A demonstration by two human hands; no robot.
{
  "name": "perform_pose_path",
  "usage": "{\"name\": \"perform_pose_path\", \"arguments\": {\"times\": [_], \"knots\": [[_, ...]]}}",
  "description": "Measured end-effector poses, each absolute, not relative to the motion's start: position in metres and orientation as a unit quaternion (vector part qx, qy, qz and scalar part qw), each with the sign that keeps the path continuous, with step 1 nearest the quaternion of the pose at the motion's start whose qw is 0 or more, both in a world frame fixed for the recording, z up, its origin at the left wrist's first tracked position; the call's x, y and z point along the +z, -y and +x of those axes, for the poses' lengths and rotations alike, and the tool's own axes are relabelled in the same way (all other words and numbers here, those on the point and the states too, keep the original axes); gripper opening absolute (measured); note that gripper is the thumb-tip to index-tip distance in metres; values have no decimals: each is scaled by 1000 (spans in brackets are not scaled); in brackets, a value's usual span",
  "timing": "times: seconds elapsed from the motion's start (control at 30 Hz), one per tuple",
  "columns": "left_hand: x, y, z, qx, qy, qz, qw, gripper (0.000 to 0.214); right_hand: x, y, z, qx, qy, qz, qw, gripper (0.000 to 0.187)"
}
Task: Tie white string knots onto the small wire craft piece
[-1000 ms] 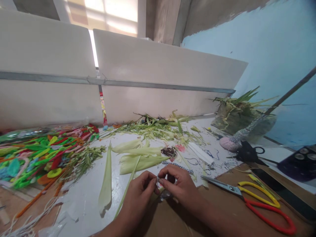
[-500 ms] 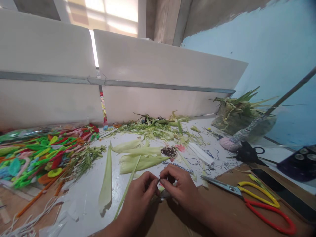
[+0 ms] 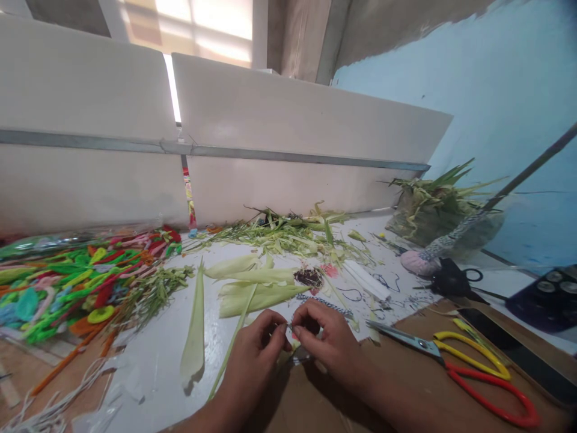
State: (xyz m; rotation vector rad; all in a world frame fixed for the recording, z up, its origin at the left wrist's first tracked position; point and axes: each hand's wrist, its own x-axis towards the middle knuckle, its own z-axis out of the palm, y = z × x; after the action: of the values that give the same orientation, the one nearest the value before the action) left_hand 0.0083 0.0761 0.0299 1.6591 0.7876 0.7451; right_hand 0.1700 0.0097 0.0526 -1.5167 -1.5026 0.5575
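Pale and too small to identify, a sliver (image 3: 291, 325) is pinched between the thumb and forefinger of the left hand (image 3: 256, 349) and right hand (image 3: 327, 343), each grip narrow, above brown cardboard (image 3: 293, 406). Green husks (image 3: 261, 299) lie just beyond on the worktop (image 3: 153, 361). Red-and-yellow-handled scissors (image 3: 424, 344) rest open at right, near a dark phone (image 3: 514, 349); bright fuzzy stems (image 3: 67, 288) crowd the far left.
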Motion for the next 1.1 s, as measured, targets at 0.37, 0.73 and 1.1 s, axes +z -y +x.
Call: {"name": "perform_pose_path", "arguments": {"times": [0.37, 0.73, 1.1], "knots": [[30, -77, 8, 313, -317, 685, 576, 18, 50, -15, 172, 278, 569, -610, 476, 6], [28, -78, 9, 313, -321, 700, 555, 20, 50, -15, 173, 280, 568, -614, 472, 7], [30, -79, 7, 311, -316, 699, 561, 20, 52, -15, 171, 268, 575, -607, 477, 2]]}}
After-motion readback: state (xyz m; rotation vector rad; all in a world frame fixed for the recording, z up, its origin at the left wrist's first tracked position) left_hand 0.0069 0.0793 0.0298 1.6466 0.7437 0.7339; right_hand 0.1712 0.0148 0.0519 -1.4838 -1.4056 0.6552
